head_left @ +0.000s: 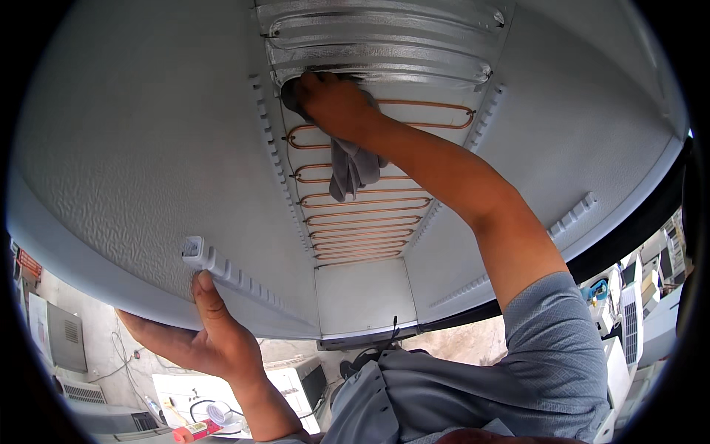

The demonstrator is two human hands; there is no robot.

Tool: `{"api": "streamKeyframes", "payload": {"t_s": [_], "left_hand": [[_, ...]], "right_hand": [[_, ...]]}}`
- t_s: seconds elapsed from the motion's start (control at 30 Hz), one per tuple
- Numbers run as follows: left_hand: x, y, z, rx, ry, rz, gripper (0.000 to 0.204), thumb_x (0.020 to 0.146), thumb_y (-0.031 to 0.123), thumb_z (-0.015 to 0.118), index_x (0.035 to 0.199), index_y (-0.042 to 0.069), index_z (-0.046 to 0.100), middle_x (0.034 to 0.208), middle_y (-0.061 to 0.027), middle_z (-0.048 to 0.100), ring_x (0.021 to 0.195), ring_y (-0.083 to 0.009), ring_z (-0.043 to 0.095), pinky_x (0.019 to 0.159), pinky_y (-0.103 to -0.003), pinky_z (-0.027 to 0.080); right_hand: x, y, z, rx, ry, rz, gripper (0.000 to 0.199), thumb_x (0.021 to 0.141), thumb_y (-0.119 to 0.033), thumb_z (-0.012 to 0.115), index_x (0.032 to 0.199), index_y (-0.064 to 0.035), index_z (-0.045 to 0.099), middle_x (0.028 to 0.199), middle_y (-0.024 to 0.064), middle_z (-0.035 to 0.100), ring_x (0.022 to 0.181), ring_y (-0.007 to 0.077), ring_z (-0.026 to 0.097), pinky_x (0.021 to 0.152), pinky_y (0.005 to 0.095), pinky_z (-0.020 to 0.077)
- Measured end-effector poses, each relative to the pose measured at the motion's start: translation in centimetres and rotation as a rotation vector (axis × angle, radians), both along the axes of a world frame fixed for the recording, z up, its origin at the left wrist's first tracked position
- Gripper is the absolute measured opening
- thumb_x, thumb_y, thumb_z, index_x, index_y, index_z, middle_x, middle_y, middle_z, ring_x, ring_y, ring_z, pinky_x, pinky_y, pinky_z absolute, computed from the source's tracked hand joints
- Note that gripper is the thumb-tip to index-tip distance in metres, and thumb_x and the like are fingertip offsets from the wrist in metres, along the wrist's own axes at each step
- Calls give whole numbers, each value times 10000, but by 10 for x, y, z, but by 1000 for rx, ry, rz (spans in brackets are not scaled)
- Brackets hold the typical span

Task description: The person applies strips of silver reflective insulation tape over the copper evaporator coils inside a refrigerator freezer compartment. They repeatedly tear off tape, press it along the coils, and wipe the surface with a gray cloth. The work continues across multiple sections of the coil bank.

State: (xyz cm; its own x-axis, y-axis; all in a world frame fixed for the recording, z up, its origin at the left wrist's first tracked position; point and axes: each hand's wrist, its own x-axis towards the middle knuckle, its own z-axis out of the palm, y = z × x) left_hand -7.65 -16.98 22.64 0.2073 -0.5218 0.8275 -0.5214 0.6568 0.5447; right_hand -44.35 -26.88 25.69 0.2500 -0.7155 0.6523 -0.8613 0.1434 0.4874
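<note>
A tall white refrigerator cabinet (126,163) stands open in front of me, with copper tubing (362,211) looped back and forth across its back wall. Shiny foil strips (384,52) cover the upper loops. My right hand (333,103) is closed on a grey cloth (355,166) at the lower left border of the foil. Part of the cloth hangs down over the bare tubing. Lower left, my left hand (218,333) grips the cabinet's front edge, its thumb on the inner side just under a ribbed shelf rail (229,270).
More notched rails (266,140) run along the side walls. Below left, a white board (181,388) carries a red-labelled tube (196,431), a white roll (219,412) and a black cable. Appliance units (55,333) stand on the floor at the left; more units (631,318) are at the right.
</note>
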Motion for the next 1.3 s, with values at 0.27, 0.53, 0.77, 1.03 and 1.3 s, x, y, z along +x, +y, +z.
{"api": "streamKeyframes", "payload": {"t_s": [0.27,0.53,0.77,1.03,1.3], "left_hand": [[-4,2,4,-2,33,-48,807,964,386,725,1585,97,297,1500,-192,398,1446,-361,400,1141,-521,433],[-2,3,6,35,16,-15,834,954,434,725,1587,107,293,1509,-180,404,1420,-363,438,1134,-519,454],[-4,2,5,58,22,-17,863,958,462,709,1598,92,265,1503,-198,408,1413,-385,445,1121,-546,475],[-5,0,7,72,75,-42,931,939,487,721,1612,65,235,1517,-222,410,1347,-401,528,1059,-536,544],[-16,8,12,111,99,-47,874,968,416,683,1622,57,227,1503,-244,437,1313,-370,567,1015,-501,580]], "right_hand": [[-26,41,-4,-87,-121,-60,358,853,-105,657,1208,-53,638,1136,108,607,962,311,681,709,400,620],[-81,108,-18,-293,-250,-168,348,886,-131,671,1232,-105,695,1090,86,635,950,295,688,717,406,614],[-142,175,-39,-576,-313,-445,276,940,-175,650,1200,-109,718,1020,84,659,816,309,716,639,427,596],[-152,188,-34,-546,-527,-686,182,834,-64,649,1006,-5,652,1085,180,670,796,360,747,655,447,618],[-114,155,-41,-929,-1108,-522,263,902,-148,619,1091,31,590,1095,250,686,918,457,709,813,515,575]]}}
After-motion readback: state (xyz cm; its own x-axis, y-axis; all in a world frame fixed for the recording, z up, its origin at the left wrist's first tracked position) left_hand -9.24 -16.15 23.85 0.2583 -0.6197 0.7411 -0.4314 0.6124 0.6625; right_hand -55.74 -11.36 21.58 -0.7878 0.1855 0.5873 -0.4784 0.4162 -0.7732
